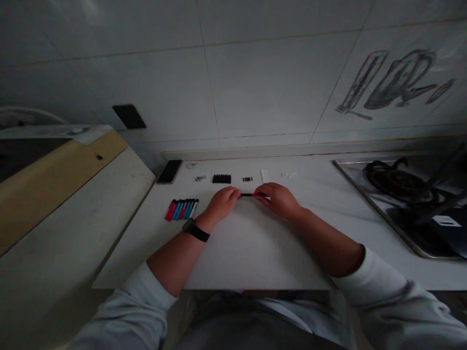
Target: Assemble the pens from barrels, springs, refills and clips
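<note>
Between my two hands is a slim pen (247, 195), held level just above the counter, its black part towards the left and a red part at the right. My left hand (224, 201) pinches the black end, and a dark watch sits on that wrist. Fingers of my right hand (279, 199) close round the red end and hide part of it. Left of my hands lies a row of several red, blue and white pens with black ends (181, 209). Behind them stand a row of black pen pieces (222, 179), small dark parts (247, 179) and thin white sticks (264, 176).
Small metallic bits (200, 178) and small clear pieces (288, 174) lie along the back of the white counter (251, 253). A phone (170, 172) rests at the back left. On the right is a gas hob (394, 214); a tiled wall (270, 87) rises behind.
</note>
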`<state>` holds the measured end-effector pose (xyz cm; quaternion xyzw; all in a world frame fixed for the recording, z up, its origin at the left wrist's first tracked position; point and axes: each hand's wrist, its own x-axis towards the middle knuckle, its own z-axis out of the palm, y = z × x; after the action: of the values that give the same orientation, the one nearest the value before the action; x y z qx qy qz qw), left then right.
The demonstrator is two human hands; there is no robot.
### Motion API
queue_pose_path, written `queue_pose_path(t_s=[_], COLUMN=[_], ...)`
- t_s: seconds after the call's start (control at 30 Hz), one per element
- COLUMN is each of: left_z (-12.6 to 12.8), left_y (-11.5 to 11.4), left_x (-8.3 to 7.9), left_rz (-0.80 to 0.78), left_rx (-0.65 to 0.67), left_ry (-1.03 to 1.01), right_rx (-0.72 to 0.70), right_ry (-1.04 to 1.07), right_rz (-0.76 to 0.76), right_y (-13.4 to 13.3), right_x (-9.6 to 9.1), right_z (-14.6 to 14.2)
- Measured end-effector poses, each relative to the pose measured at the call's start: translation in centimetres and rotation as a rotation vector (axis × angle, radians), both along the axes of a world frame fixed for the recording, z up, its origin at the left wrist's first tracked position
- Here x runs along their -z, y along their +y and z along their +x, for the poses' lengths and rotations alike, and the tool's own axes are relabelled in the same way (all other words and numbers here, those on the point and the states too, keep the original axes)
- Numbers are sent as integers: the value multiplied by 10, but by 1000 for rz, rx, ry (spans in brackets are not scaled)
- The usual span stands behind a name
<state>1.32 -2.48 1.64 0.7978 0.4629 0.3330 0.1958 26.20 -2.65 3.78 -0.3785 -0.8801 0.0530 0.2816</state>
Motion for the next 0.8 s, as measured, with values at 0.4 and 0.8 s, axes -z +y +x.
queue_pose_path(t_s=[0.4, 0.8], left_z=[1, 2], left_y=[-3, -4], left_x=[-4, -3], left_rz=[-26, -22], left_rx=[34, 48], left_ry=[-57, -75], right_rx=[-1, -13], right_ry=[24, 34], right_rz=[10, 19], right_y=[2, 2], right_x=[3, 2], right_z=[1, 1])
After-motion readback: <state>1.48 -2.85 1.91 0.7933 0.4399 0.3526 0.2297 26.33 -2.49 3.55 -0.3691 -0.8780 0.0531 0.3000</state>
